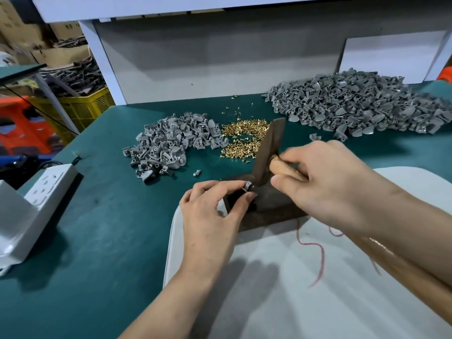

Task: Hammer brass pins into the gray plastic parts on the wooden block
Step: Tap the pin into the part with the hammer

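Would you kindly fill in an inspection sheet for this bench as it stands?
Surface: green mat, white sheet in front.
Job's things: wooden block; brass pins; small gray pile; large gray pile.
Clutter: red thread on the sheet.
Hands: left hand pinches a gray part at the block; right hand grips the hammer handle.
Cables: black cable by the power strip.
Surroundings: yellow crate, cardboard boxes.

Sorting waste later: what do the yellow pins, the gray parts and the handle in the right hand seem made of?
Pins: shiny golden metal, likely brass. Gray parts: matte moulded plastic, uniform gray. Handle: pale, bare wood by its tan colour, though blurred; right hand grips it.
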{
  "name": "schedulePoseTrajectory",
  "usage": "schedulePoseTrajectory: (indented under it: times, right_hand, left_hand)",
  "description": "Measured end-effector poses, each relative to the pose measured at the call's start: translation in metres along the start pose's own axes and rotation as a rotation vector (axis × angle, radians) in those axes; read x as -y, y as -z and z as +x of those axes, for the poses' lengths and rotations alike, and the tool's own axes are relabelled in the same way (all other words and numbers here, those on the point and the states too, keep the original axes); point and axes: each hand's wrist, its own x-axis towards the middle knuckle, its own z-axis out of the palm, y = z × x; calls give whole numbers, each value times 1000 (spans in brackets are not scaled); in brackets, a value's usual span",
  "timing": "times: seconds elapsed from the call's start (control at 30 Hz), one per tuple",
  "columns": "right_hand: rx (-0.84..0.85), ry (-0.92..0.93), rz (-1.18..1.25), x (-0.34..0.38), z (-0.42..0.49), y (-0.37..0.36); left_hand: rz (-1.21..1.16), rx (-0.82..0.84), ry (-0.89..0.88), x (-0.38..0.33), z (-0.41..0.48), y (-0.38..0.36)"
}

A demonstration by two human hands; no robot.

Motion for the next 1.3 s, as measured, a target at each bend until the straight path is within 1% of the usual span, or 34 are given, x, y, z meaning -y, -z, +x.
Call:
schedulePoseTrajectory:
  times: [0.13, 0.3, 0.43, 0.47, 0.57, 0.63, 0.73, 0.83, 0.9, 0.97, 1.03, 1.1, 1.17, 1.23, 1.3]
  right_hand:
    - [-28, -6, 24, 2, 2, 7]
    - [7, 2, -32, 2, -1, 0]
    - [-105, 8, -64, 3, 0, 5]
    - [-96, 2, -73, 6, 0, 3]
    - [41, -7, -118, 12, -1, -9]
    - [57, -10, -110, 13, 0, -8]
    - [-3, -3, -78, 8, 7, 4]
    - [-59, 34, -61, -4, 8, 11]
    - [-130, 30, -73, -20, 6, 13]
    - [-233, -49, -165, -42, 3, 12]
    - [-290, -177, -353, -67, 1, 7]
    - [-249, -304, -491, -91, 0, 2]
    - [-152, -406, -530, -109, -3, -3]
    - [-104, -441, -526, -118, -7, -9]
    - [-65, -423, -518, -120, -9, -11]
  left_hand:
    - [-15, -13, 24, -1, 0, -1]
    - [-12, 11, 17, -1, 1, 1]
    - [-24, -16, 13, -1, 0, 0]
    - [-19, -14, 18, -1, 0, 0]
    - [2, 19, 26, -3, 1, 2]
    - [8, 21, 22, -4, 2, 2]
    - [-11, 10, 43, -3, 2, 0]
    - [-105, 18, 66, 1, -1, 0]
    - [-175, 39, 90, 3, -1, 0]
    - [-251, 62, 142, 3, 0, 1]
    - [-287, 84, 162, 2, 0, 1]
    - [-300, 86, 157, 1, 0, 1]
    - [-342, 55, 183, 2, 1, 1]
    - [-398, 9, 229, 3, 3, 1]
    - [-424, -10, 264, 4, 5, 0]
